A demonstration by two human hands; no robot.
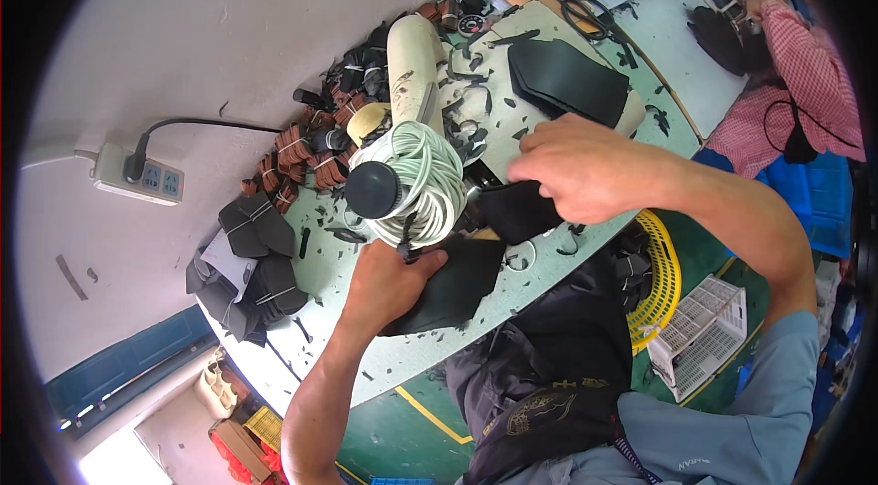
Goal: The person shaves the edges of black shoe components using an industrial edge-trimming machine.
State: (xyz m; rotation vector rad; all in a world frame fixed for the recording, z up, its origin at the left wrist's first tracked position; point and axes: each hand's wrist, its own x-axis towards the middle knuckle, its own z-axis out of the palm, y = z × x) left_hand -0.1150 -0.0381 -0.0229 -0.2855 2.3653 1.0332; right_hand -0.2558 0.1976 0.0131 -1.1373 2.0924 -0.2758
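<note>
A cream machine (412, 59) stands on the pale table, with a coil of white cable (430, 178) and a round black knob (372, 190) in front. My right hand (585, 169) pinches a black flat piece (518, 212) at the machine's near right side. Its fingertips are closed on the edge of that piece. Just below the coil, my left hand (389, 282) grips a stack of black cut pieces (450, 288), thumb on top. The coil hides the machine's working part. Farther right lies another stack of black pieces (569, 82) on a cream board.
Black scraps litter the table (357, 348). Brown and black tied bundles (293, 151) line the wall, near grey-black bundles (251, 238). Scissors (585, 14) lie at the back. A yellow basket (663, 279) and white crate (700, 329) stand below. Another person's checked sleeve (805, 64) shows right.
</note>
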